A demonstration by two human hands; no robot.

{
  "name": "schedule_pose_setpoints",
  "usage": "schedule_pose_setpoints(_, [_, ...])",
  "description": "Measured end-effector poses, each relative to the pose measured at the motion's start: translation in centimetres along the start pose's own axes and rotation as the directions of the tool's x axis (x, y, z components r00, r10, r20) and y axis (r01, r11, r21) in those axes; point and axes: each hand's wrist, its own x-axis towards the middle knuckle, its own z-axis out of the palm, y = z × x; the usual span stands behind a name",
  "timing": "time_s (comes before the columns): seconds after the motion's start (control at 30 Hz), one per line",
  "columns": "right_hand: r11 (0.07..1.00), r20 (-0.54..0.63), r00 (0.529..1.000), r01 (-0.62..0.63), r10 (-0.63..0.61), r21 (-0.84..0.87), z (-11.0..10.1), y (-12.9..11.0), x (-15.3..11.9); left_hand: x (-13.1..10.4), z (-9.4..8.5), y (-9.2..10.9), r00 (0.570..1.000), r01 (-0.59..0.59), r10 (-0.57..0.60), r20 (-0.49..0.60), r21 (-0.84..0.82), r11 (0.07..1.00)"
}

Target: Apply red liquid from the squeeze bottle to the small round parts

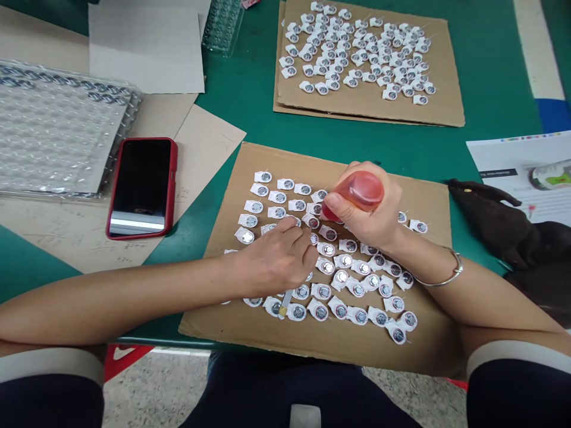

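Observation:
My right hand (pixel 377 208) is wrapped round a translucent red squeeze bottle (pixel 360 189), tilted with its lower end down towards the small parts. Beside it, my left hand (pixel 285 252) is closed in a pinch on what look like tweezers (pixel 285 302); a flat metal end with a yellowish tip sticks out below the palm. Under both hands, rows of small white parts with round silver centres (pixel 327 266) lie on a brown cardboard sheet (pixel 250 334). My fingers hide the working end of the tweezers and some parts.
A second cardboard sheet (pixel 357 110) with many similar parts lies at the back. To the left are a red-cased phone (pixel 141 187), clear plastic blister trays (pixel 53 137) and paper sheets (pixel 147 47). A dark cloth-like item (pixel 495 220) and a printed sheet (pixel 495 154) lie on the right.

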Motion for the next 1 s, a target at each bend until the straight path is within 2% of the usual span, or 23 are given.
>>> schedule_pose_setpoints(0.4, [1.0,0.041,0.999,0.022,-0.022,0.002,-0.1,0.1,-0.1,0.0,0.1,0.0,1.0,0.015,-0.016,-0.008,-0.054,0.998])
schedule_pose_setpoints(0.53, [0.999,0.069,0.997,0.032,-0.033,0.006,-0.2,0.0,0.0,0.2,0.0,-0.6,0.998,0.055,-0.052,0.023,-0.135,0.989])
schedule_pose_setpoints(0.63, [0.999,0.113,0.994,0.018,-0.014,-0.036,-0.4,-0.4,0.5,0.1,-0.1,-1.6,0.989,0.139,-0.116,0.091,-0.308,0.941])
schedule_pose_setpoints(0.77, [0.996,0.145,0.988,-0.035,0.047,-0.086,-0.9,-1.0,0.5,0.0,0.2,-3.1,0.974,0.221,-0.213,0.077,-0.528,0.82])
schedule_pose_setpoints(1.0, [0.977,-0.017,0.977,-0.21,0.211,0.029,-1.5,-0.7,-2.3,0.3,0.3,-3.9,0.949,0.306,-0.287,0.131,-0.597,0.741])
